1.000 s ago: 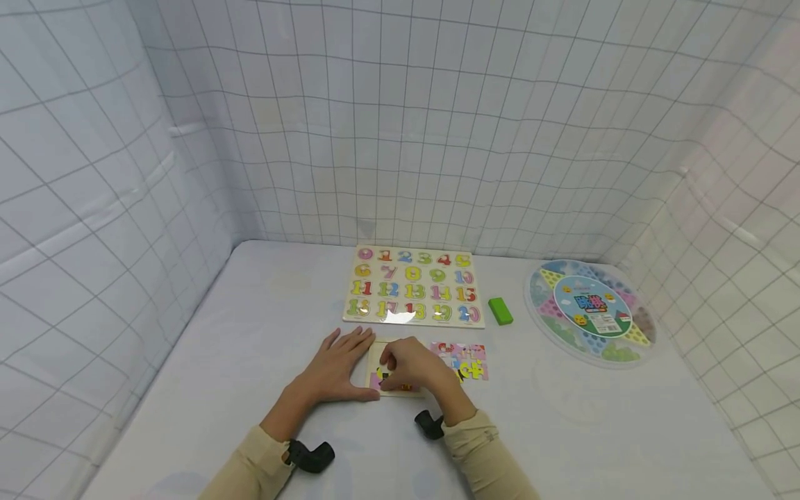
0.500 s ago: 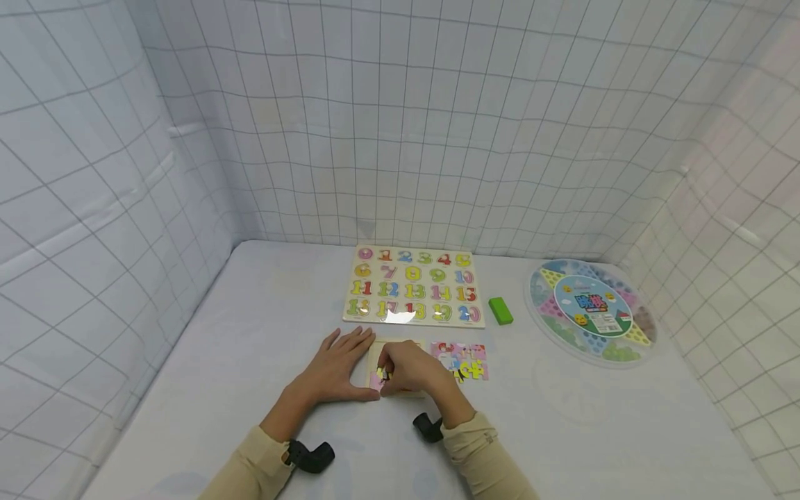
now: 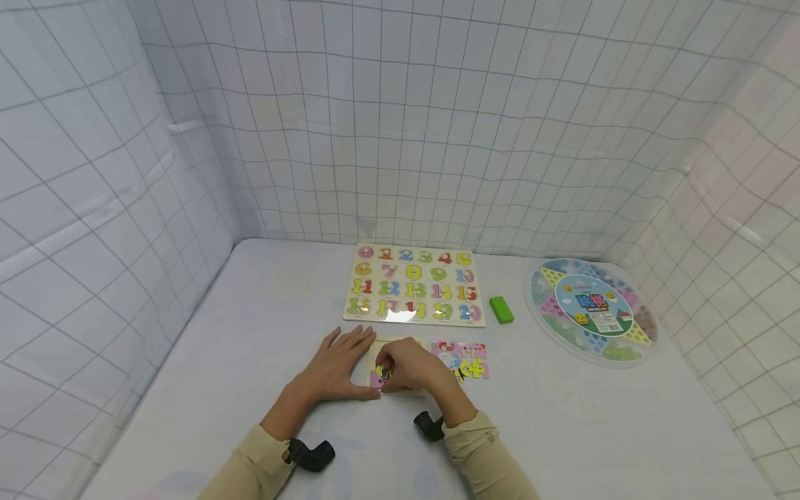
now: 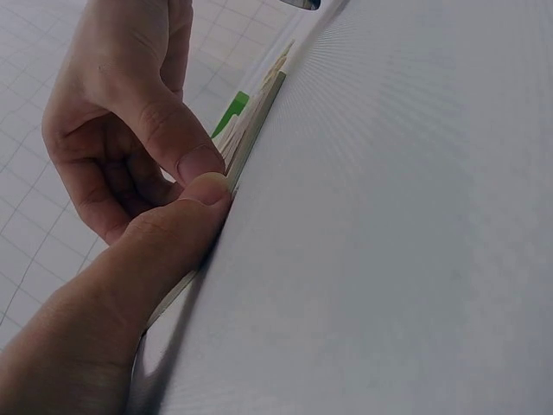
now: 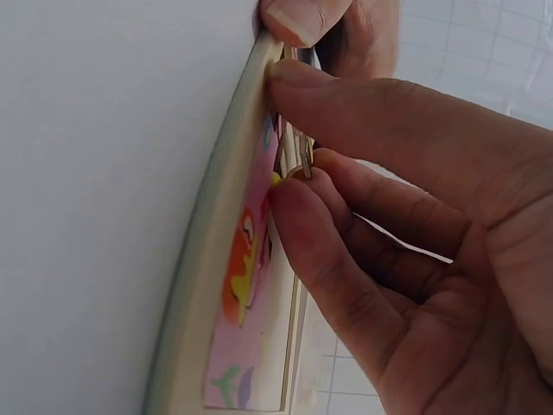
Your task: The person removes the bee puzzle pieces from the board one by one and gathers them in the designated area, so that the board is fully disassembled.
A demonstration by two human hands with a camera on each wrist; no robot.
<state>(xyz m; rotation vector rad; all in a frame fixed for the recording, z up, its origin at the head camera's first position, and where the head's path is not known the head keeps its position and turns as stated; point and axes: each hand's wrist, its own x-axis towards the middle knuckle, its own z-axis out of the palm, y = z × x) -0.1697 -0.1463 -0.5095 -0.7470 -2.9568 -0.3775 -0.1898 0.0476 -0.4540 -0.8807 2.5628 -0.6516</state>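
Note:
A small wooden puzzle tray (image 3: 405,394) lies on the table between both hands, with pink pieces (image 5: 232,341) set along its near side. My left hand (image 3: 337,367) rests flat at the tray's left, fingers spread and thumb against the near rim. Over the tray, my right hand (image 3: 414,364) has its fingers curled and pinches a thin puzzle piece (image 5: 306,157) low against the board. Its thumb touches the rim in the right wrist view. The hand hides much of the tray from the head view. Loose pink and yellow pieces (image 3: 476,351) lie just right of the tray.
A wooden number board (image 3: 412,283) lies behind the tray. To its right are a green block (image 3: 501,310) and a round, clear-edged game board (image 3: 592,305). White gridded cloth walls (image 3: 400,139) enclose the back and sides.
My right hand's fingers have shifted slightly over the tray's near left part, covering and uncovering the pieces there. The left hand has stayed in place.

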